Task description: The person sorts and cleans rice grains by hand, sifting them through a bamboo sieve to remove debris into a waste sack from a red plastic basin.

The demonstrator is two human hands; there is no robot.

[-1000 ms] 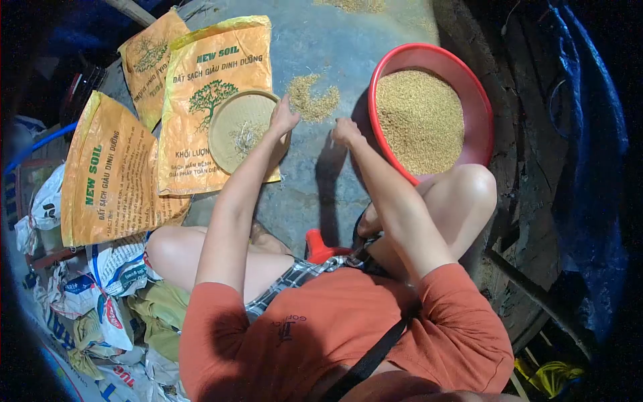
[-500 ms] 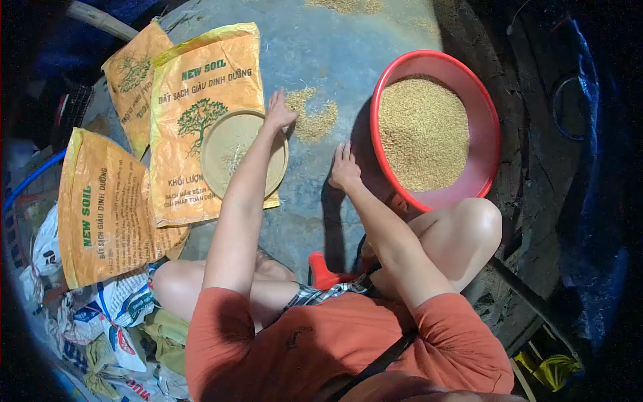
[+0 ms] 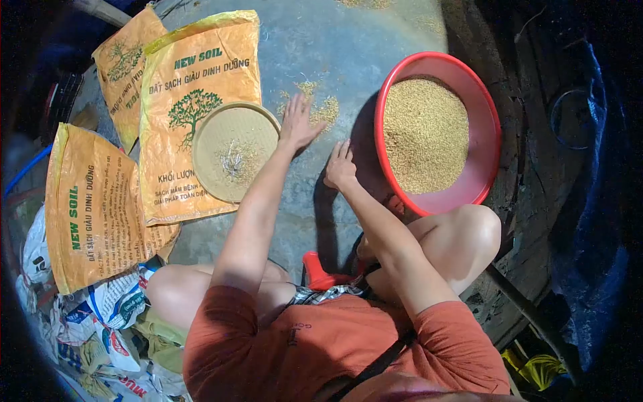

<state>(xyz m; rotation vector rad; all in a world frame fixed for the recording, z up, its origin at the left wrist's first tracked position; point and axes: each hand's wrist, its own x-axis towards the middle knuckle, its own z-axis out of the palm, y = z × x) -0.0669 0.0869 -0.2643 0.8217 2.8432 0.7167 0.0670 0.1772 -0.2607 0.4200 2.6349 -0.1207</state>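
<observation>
My left hand (image 3: 298, 125) lies palm down with fingers spread at a small patch of loose grain (image 3: 326, 112) on the grey floor (image 3: 295, 234). A little to the right, my right hand (image 3: 340, 165) rests on the floor with its fingers apart, holding nothing. Beside it stands a red basin (image 3: 487, 144) with a large heap of grain (image 3: 425, 134) inside. Left of my left forearm, a round shallow tray (image 3: 214, 134) with some grain and pale strands in it sits on an orange sack (image 3: 201, 74).
Two more orange sacks (image 3: 87, 208) (image 3: 124, 74) lie at the left. White printed bags (image 3: 120, 301) are piled at the lower left. A small red object (image 3: 318, 271) is between my legs. More grain (image 3: 365, 3) is scattered at the top, and blue sheeting (image 3: 593, 201) hangs at the right.
My left hand has moved right, onto the grain patch, which is now smaller and more broken up. My right hand stays near the basin.
</observation>
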